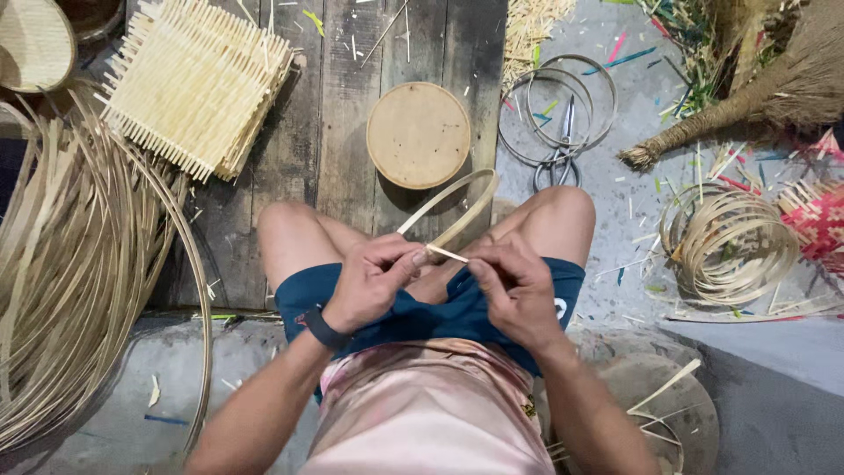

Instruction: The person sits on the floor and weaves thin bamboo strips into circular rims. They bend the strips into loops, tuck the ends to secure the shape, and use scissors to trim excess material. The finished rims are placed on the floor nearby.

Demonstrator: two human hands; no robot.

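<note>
While both hands meet over the lap, I note the work sits dead centre of the head view. Left hand [374, 280] is curled, thumb and forefinger pinching the near end of a thin bamboo strip [447, 254] where it meets the bamboo hoop [450, 209]. Right hand [514, 290] is closed too, fingertips pinching the strip's other end from 3 o'clock. Neither hand is spread.

The hoop — a flat band bent into a loop — rises from the pinch toward 12 o'clock, between the knees, its far curve just short of the round wooden disc [418, 135] on the plank floor [343, 114].

My judgement on doing this well: keep the left pinch firm right at the overlap so the band cannot spring open, and let the right fingers do the fine feeding. Hold the strip flat against the band, not twisted; a thin sliver like this will likely split if bent sharply. I cannot tell whether the strip is already tucked under the overlap — fingers hide it.

Around: scissors [559, 149] lying on metal rings [556, 107] at 1 o'clock, woven mats [198, 84] at 10 o'clock, a big bundle of loose strips [70, 281] at 9 o'clock, coiled bands [730, 242] at 3 o'clock.
</note>
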